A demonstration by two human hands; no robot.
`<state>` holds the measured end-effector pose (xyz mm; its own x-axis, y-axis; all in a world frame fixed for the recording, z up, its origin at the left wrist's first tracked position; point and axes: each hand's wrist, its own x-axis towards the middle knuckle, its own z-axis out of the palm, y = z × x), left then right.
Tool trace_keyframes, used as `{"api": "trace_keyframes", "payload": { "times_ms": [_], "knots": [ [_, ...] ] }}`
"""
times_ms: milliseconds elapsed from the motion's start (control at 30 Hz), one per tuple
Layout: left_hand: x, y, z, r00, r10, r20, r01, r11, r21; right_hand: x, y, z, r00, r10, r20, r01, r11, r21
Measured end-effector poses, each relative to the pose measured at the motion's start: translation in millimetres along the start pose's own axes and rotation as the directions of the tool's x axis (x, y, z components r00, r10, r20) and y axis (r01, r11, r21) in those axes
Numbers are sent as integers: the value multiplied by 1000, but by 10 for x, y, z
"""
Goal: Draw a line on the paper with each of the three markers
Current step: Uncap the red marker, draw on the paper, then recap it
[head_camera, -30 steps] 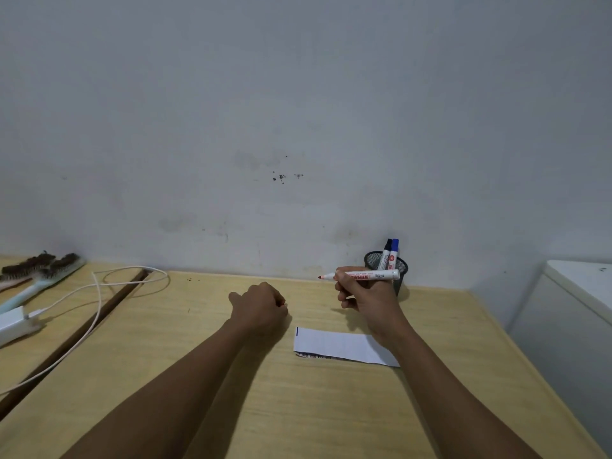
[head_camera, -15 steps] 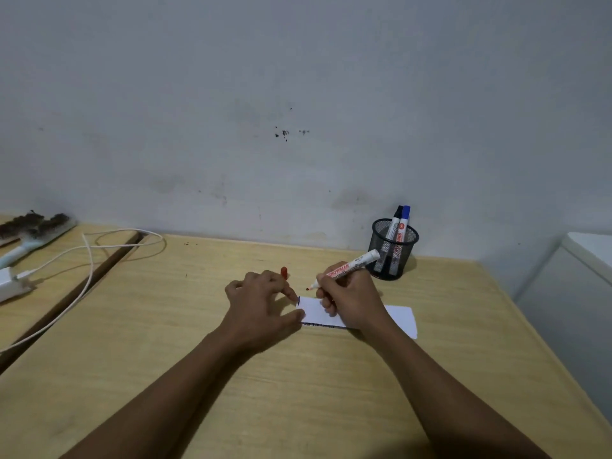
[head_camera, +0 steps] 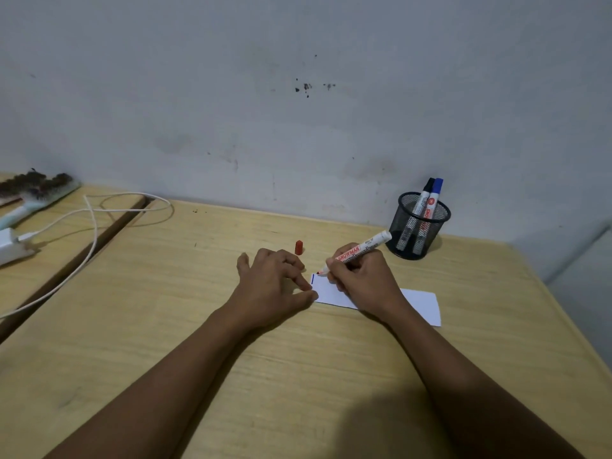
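Observation:
A white strip of paper (head_camera: 419,304) lies on the wooden table, with a blue line along its left edge. My right hand (head_camera: 362,281) grips an uncapped red marker (head_camera: 361,250), its tip touching the paper's top left corner. My left hand (head_camera: 275,286) rests flat, fingertips pressing the paper's left end. The red cap (head_camera: 298,247) stands on the table just behind my left hand. A black mesh cup (head_camera: 418,226) near the wall holds a black-capped marker (head_camera: 425,193) and a blue-capped marker (head_camera: 435,195).
The wooden table (head_camera: 231,376) meets a grey wall at the back. A white cable (head_camera: 94,223) and a white adapter (head_camera: 8,246) lie at the left, beside a brush (head_camera: 36,190). A white surface (head_camera: 583,293) borders the table's right edge.
My right hand brought the red marker down from the cup to the paper. My left hand put the red cap on the table and now presses the paper's left end.

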<state>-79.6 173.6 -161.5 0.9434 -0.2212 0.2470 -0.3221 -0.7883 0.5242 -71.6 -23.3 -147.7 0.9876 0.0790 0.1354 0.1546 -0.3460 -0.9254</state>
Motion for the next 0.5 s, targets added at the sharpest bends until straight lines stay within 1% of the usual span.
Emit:
{"api": "trace_keyframes", "payload": {
  "times_ms": [100, 267, 500],
  "knots": [
    [2, 3, 6, 1000, 2, -4, -2, 1000, -10, 33, -6, -1, 1000, 10, 30, -9, 1000, -21],
    [-9, 29, 7, 1000, 3, -7, -2, 1000, 20, 12, 16, 52, 999, -1, -36, 0, 1000, -24],
    [1, 53, -1, 1000, -19, 6, 19, 999, 27, 8, 36, 66, 999, -10, -45, 5, 994, -106]
  ]
}}
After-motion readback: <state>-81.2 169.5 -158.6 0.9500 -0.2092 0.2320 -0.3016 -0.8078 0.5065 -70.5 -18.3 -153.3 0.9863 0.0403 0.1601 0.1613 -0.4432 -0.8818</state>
